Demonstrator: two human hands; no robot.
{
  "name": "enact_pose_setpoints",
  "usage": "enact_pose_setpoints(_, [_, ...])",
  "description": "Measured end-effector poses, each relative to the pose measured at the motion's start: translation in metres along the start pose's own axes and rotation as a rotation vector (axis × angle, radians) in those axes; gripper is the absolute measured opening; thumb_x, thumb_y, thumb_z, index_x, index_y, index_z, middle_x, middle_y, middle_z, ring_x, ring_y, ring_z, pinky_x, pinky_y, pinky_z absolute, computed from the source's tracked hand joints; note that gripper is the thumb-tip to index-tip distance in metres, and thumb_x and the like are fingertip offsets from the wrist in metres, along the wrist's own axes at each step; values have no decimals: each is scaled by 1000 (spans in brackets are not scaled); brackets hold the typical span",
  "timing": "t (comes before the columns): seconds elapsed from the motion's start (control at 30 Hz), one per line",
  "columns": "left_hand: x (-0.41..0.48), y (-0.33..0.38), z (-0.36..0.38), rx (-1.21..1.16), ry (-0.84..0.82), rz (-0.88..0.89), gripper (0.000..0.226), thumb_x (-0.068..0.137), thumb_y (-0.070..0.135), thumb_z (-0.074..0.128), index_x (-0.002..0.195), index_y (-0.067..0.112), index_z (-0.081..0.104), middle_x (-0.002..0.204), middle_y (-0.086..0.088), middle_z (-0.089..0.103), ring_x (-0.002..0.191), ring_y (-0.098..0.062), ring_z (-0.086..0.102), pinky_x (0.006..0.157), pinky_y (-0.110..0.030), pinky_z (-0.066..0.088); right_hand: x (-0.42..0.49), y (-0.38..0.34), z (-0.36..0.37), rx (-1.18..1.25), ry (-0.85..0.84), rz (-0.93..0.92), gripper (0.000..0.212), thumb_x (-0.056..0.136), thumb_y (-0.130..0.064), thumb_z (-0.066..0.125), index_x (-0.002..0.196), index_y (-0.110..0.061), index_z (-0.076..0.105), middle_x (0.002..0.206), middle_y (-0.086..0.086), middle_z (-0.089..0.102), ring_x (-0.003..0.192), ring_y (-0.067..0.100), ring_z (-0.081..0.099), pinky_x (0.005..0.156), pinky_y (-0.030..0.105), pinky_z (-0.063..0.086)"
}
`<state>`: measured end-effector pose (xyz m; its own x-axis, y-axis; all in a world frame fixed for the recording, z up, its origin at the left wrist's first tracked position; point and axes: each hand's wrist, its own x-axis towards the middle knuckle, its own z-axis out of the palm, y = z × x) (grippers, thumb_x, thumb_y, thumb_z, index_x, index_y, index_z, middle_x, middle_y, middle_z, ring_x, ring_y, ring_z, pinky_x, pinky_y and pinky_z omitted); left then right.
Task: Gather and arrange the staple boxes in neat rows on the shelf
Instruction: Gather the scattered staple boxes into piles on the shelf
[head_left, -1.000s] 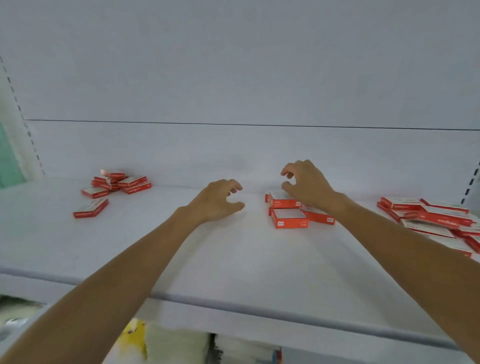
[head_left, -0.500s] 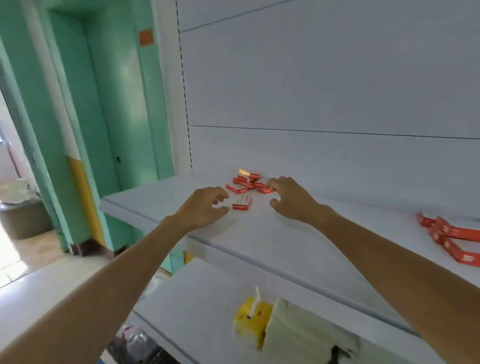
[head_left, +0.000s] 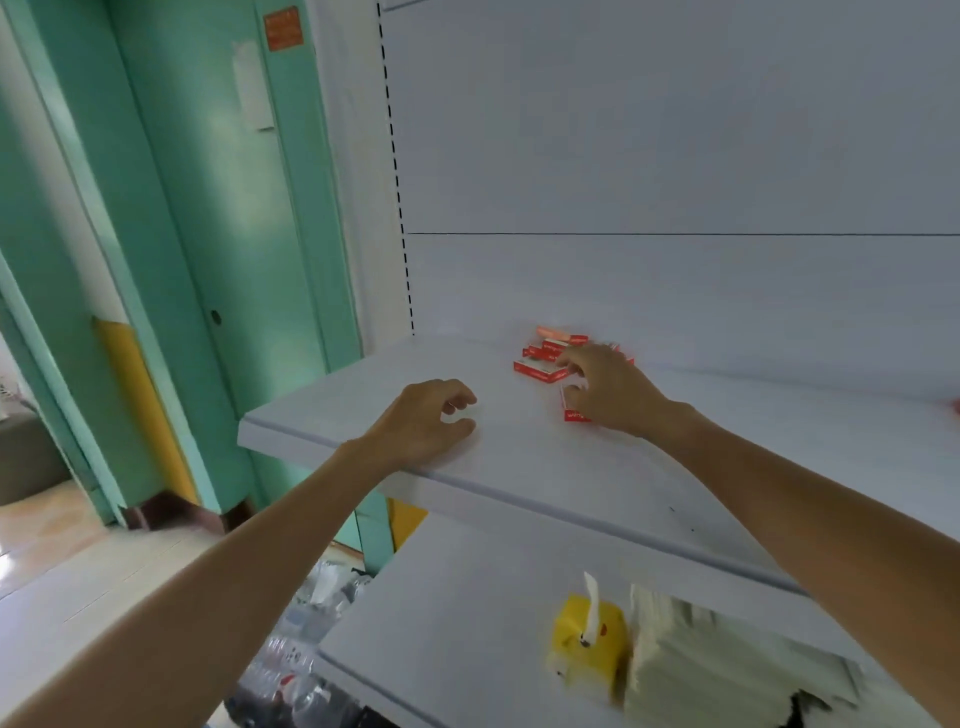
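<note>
You face a white shelf (head_left: 322, 410) with both bare arms reaching across it. Your left hand (head_left: 423, 421) rests near the shelf's front edge, fingers loosely curled and holding nothing. Further back and to the right, close to the back panel, a small heap of red staple boxes (head_left: 543, 358) lies jumbled, some overlapping. Your right hand (head_left: 610, 397) covers the heap's near right side, fingers bent, fingertips touching the nearest flat box. A separate red box (head_left: 570, 410) lies just under its thumb. It is unclear whether this hand grips a box or only touches. On the lower shelf (head_left: 457, 613) stand a yellow tissue box (head_left: 589, 636) and, right beside it, a stack of white paper (head_left: 696, 670). A green door (head_left: 234, 249) stands to the left.
</note>
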<state>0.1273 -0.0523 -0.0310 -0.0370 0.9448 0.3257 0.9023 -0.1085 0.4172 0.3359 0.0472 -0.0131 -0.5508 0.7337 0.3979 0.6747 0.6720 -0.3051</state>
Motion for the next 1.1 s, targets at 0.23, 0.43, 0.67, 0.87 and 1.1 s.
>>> enact_pose_setpoints(0.23, [53, 11, 32, -185, -4, 54, 25, 87, 19, 60, 112, 14, 60, 115, 0, 62, 102, -12, 56, 82, -15, 36, 29, 39, -7, -94, 46, 65, 26, 89, -16, 52, 113, -11, 59, 109, 7, 59, 97, 19, 53, 80, 29, 42])
enact_pose_setpoints(0.43, [119, 14, 43, -69, -25, 89, 31, 86, 22, 60, 116, 14, 58, 119, -6, 59, 108, -19, 55, 91, -28, 41, 73, 66, -4, -66, 55, 116, 33, 89, -22, 54, 120, -10, 55, 118, 9, 58, 105, 22, 55, 88, 35, 47])
enact_pose_setpoints(0.67, [175, 23, 64, 11, 52, -22, 54, 78, 52, 63, 118, 17, 54, 116, -2, 60, 103, -18, 57, 80, -31, 45, 120, 88, 9, -6, 19, 141, 29, 91, -27, 50, 114, -12, 57, 109, 6, 63, 95, 20, 59, 85, 35, 51])
enact_pose_setpoints(0.87, [196, 27, 70, 11, 14, -80, 52, 76, 55, 63, 106, 15, 50, 102, -1, 62, 90, -17, 61, 73, -30, 47, 140, 89, 16, 55, -96, 138, 34, 89, -46, 53, 94, -13, 62, 90, 2, 65, 78, 15, 61, 71, 28, 50])
enact_pose_setpoints(1.1, [198, 1, 55, -222, -107, -5, 37, 81, 34, 66, 112, 17, 52, 110, -1, 61, 87, -11, 61, 67, -19, 50, 142, 86, 8, 121, -144, 127, 32, 83, -46, 62, 89, -15, 62, 89, -1, 64, 76, 8, 58, 64, 16, 44])
